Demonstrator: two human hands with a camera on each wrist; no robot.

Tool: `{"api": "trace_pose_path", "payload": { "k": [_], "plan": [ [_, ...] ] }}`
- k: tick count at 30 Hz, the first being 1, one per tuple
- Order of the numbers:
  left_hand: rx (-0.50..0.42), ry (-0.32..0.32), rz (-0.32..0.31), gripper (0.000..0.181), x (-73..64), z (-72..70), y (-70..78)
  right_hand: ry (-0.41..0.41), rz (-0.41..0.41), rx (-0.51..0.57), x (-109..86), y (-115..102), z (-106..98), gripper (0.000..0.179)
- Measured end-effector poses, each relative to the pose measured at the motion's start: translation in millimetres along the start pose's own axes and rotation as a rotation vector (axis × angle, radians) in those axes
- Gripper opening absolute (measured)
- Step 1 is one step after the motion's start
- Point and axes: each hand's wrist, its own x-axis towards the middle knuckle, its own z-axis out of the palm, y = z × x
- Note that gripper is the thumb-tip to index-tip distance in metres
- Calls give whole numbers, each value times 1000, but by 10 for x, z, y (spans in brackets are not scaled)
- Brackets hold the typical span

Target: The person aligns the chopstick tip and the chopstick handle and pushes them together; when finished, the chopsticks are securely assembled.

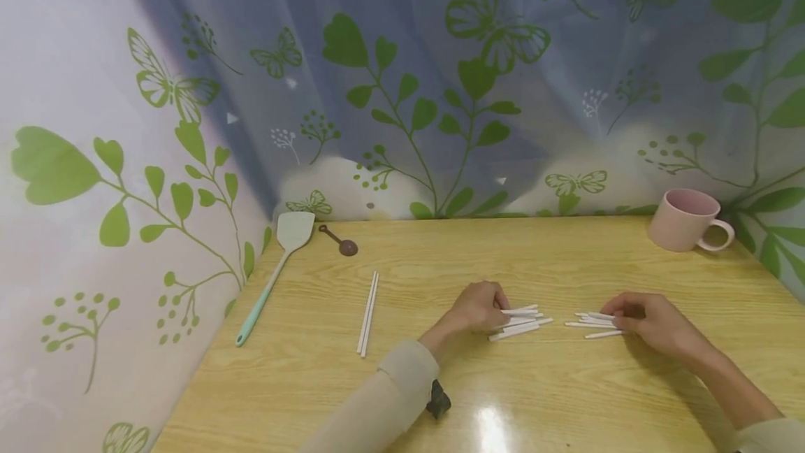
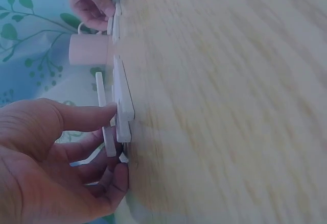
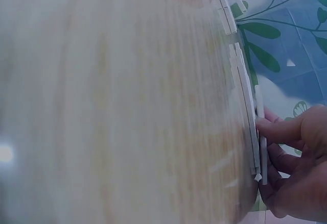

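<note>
Just right of the table's middle, my left hand (image 1: 478,308) grips the left ends of several short white sticks (image 1: 520,328), which fan out toward the right. My right hand (image 1: 660,329), across a small gap, pinches a second group of white sticks (image 1: 597,324) pointing back at the first. In the left wrist view the thumb (image 2: 89,118) presses on the bundle from one side, with one stick (image 2: 100,91) raised off the others. The right wrist view has a stick (image 3: 263,157) between thumb and fingers, beside several more lying along the tabletop.
Two long white sticks (image 1: 368,314) lie side by side left of my left hand. Farther left are a spatula (image 1: 277,275) with a mint handle and a small brown scoop (image 1: 342,243). A pink mug (image 1: 682,221) stands at the back right, near the patterned curtain (image 1: 402,89).
</note>
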Motion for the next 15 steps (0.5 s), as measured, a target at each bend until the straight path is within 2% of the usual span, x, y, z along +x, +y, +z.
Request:
{"api": "trace_pose_path", "payload": {
  "k": [6, 11, 15],
  "plan": [
    [-121, 6, 15, 8, -100, -145, -31, 22, 0, 7, -1, -18, -14, 14],
    [-144, 22, 111, 13, -221, -351, -104, 115, -92, 9, 3, -103, -35, 13],
    [-190, 31, 159, 14, -344, -499, -159, 156, -135, 110, 8, -232, -65, 16]
  ]
}}
